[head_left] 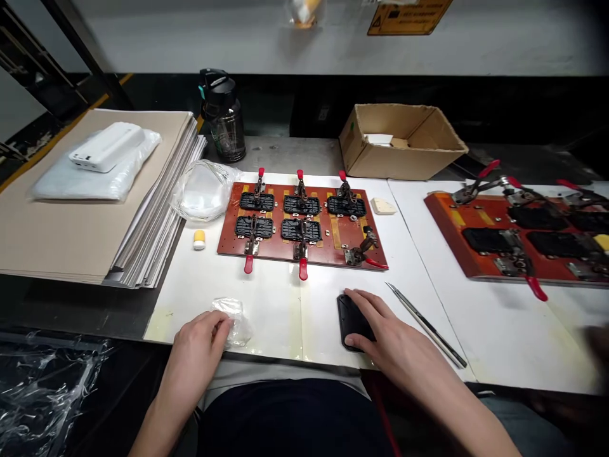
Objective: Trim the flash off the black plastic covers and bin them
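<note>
Near the front edge of the white-covered table, my left hand (pixel 200 343) pinches a crumpled clear plastic bag (pixel 233 317) between thumb and fingers. My right hand (pixel 380 324) rests on a flat black plastic part (pixel 349 317), fingers along its far side and thumb at the near side, covering much of it. Beyond both hands lies a red-brown fixture board (pixel 304 254) with red-handled toggle clamps. Several black plastic plates (pixel 302 204) sit in its places under closed clamps. At its near right corner, one clamp (pixel 364 251) is swung back over a place with no plate.
A metal craft knife (pixel 425 324) lies right of my right hand. A second clamp board (pixel 476 254) stands at the right, with a blurred dark shape by the edge. Farther back are a cardboard box (pixel 404 162), a bottle (pixel 228 127) and stacked cardboard sheets (pixel 61 247).
</note>
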`<state>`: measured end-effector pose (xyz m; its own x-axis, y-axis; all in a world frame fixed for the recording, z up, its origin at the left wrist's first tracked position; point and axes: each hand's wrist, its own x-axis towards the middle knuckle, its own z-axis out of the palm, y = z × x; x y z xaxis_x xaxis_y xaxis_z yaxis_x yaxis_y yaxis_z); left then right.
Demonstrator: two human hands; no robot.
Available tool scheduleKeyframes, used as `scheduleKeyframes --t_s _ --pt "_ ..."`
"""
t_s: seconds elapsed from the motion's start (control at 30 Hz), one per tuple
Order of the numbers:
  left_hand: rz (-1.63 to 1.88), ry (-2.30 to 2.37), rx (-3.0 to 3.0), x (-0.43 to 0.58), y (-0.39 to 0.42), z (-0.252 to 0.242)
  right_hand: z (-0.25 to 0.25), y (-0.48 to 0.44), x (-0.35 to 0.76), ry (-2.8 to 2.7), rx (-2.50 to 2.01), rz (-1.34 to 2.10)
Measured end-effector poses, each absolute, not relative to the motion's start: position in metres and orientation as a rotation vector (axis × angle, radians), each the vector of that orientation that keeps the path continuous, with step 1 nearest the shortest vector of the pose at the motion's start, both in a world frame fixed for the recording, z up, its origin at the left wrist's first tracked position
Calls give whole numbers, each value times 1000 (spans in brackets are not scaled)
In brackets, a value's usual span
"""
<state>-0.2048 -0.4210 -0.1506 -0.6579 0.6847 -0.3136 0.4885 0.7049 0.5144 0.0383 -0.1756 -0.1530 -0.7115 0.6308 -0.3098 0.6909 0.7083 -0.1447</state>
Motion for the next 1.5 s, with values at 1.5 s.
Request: scheduleKeyframes --t_s 1.5 --pt "1276 1734 481 -164 -434 -110 -138 -266 -78 2000 728 -2428"
